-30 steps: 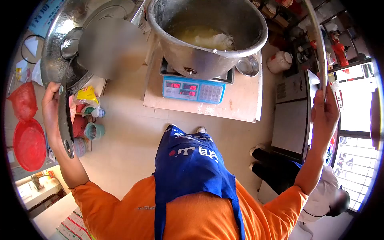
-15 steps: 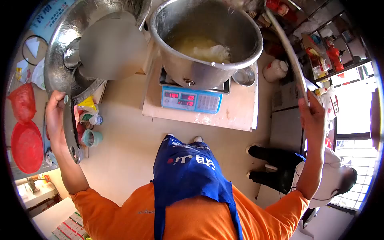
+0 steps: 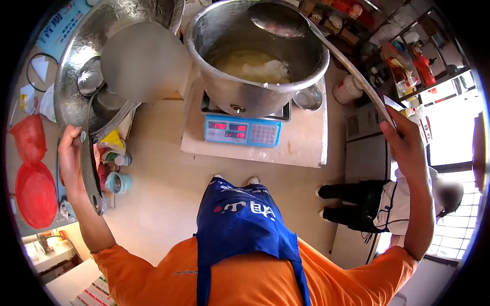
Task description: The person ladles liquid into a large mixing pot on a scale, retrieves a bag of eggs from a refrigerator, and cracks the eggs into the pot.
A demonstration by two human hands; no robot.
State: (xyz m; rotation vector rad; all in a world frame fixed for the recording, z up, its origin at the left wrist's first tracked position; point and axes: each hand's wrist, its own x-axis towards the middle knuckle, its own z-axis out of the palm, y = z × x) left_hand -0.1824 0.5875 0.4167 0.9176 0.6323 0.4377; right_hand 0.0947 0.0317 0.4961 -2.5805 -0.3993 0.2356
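Note:
My right hand grips the long handle of a metal ladle. The ladle's bowl hangs over the far rim of a deep steel pot, which holds yellowish liquid and a white lump. Under the pot is a blue digital scale with lit red digits. At the left, my left hand is closed at the edge of a large tilted metal basin. A dark handle with a hole in its end passes beside that hand. A blurred patch hides part of the basin.
The scale stands on a pale table with a small metal bowl. A white jar is beyond it. Red plastic basin and teal bucket are at left. Another person stands at right, near shelves.
The ladle's bowl has come into view over the pot. My right hand has shifted right and slightly down. The left hand and basin have barely moved.

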